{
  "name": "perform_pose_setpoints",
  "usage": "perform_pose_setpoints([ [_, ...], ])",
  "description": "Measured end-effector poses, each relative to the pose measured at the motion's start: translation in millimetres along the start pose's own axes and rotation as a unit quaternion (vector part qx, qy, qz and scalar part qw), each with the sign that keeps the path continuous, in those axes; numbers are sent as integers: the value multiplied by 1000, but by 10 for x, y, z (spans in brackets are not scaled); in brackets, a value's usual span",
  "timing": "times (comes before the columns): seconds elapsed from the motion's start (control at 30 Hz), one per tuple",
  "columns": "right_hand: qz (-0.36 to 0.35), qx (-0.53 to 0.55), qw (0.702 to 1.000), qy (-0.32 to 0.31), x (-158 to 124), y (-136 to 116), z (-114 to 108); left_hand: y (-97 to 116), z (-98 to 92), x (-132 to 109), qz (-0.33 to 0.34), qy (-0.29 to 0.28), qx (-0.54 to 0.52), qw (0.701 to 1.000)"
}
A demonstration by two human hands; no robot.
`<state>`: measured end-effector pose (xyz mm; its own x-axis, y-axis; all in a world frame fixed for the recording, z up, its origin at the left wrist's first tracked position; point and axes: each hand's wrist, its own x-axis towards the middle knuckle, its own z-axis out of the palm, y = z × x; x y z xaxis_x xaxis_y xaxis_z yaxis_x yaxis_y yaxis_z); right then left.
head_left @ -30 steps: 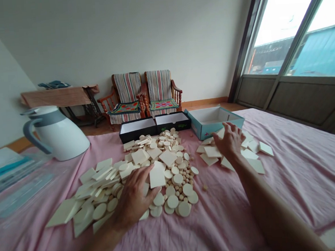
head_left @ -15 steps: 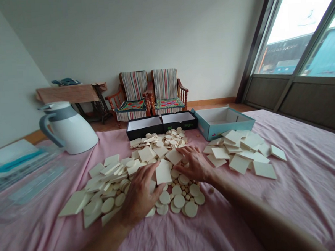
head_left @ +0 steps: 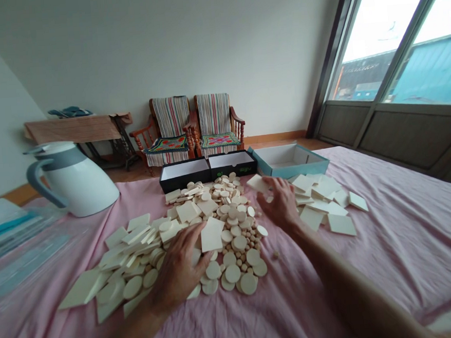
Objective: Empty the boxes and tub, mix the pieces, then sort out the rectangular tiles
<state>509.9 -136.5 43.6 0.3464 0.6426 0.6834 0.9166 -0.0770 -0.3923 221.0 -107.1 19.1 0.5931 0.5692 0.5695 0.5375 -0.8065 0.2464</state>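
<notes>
Curving my left hand (head_left: 178,265) round one square tile (head_left: 211,237), fingers half spread; can't tell if it's pinched or only leaning there, likely steadied against the pile. Loose discs (head_left: 249,283) lie just right, on the near side. Tile has no clear long axis; its sides run roughly away from me. Farther out, right hand (head_left: 280,201) holds a second tile (head_left: 257,183) in a narrow fingertip grip, probably by the edge to leave its face free. That one's skewed, a corner pointing left. Beside it, right: heaped squares (head_left: 342,224). Behind: blue box (head_left: 306,170), then black boxes (head_left: 183,181) to its left.
</notes>
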Motion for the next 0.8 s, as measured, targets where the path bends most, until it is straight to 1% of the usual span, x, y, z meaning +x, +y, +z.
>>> perform_pose_setpoints([
  [0.03, 45, -31, 998, 36, 65, 144, -65, -8, 4, -3, 3, 0, 2, 1000],
  [0.1, 132, -86, 983, 95, 167, 443, -180, -21, 9, -8, 8, 0, 7, 1000],
  [0.17, 195, -121, 965, 126, 225, 709, -259, -26, 12, -11, 10, -2, 9, 1000],
  [0.2, 215, -131, 959, 130, 238, 813, -281, -26, 12, -10, 10, -3, 8, 1000],
  [0.27, 231, -136, 956, 123, 246, 939, -294, -22, 14, -9, 9, -3, 5, 1000],
  [0.33, 218, -118, 962, 115, 242, 943, -271, -16, 17, -7, 7, -1, 2, 1000],
  [0.37, 201, -96, 968, 115, 237, 898, -249, -14, 17, -6, 5, -1, 0, 1000],
  [0.43, 152, -25, 983, 105, 213, 724, -192, -9, 16, -7, 2, 0, -3, 1000],
  [0.47, 120, 21, 989, 85, 188, 601, -159, -7, 14, -8, 0, -1, -5, 1000],
  [0.53, 43, 114, 993, 4, 106, 313, -93, 3, 6, -9, -6, -2, -7, 1000],
  [0.6, -51, 177, 978, -102, -17, 8, -33, 16, -4, -8, -13, -3, -9, 1000],
  [0.67, -140, 200, 951, -192, -158, -263, 20, 31, -14, -7, -17, -2, -11, 1000],
  [0.73, -200, 199, 926, -251, -282, -470, 66, 39, -19, -8, -17, -2, -13, 1000],
  [0.8, -225, 198, 912, -280, -367, -600, 106, 36, -19, -10, -16, -2, -15, 1000],
])
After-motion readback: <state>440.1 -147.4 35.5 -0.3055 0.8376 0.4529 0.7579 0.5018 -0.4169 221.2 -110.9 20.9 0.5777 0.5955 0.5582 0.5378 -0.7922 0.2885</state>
